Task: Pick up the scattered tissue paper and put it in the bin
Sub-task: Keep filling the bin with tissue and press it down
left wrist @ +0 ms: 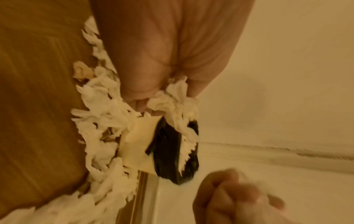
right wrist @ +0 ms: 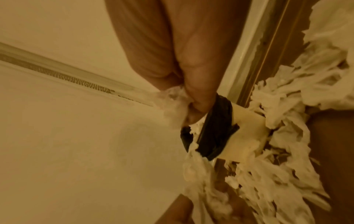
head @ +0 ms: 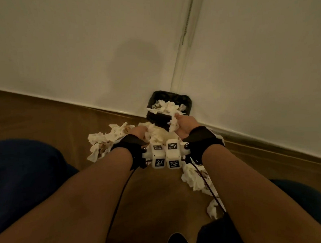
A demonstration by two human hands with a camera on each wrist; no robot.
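On the brown floor (head: pixel 43 118) by the white wall (head: pixel 85 41), my left hand (head: pixel 139 132) and right hand (head: pixel 184 125) each clutch tissue paper (head: pixel 172 125) near the bin (head: pixel 159 119).

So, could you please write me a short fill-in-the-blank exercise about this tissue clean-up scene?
1. The small bin is lined with a ___ plastic bag.
2. The right hand holds crumpled white ___ near the bin.
3. The bin stands against the white ___.
4. The left hand grips tissue from the pile on the brown ___.

Missing words: black; tissue paper; wall; floor
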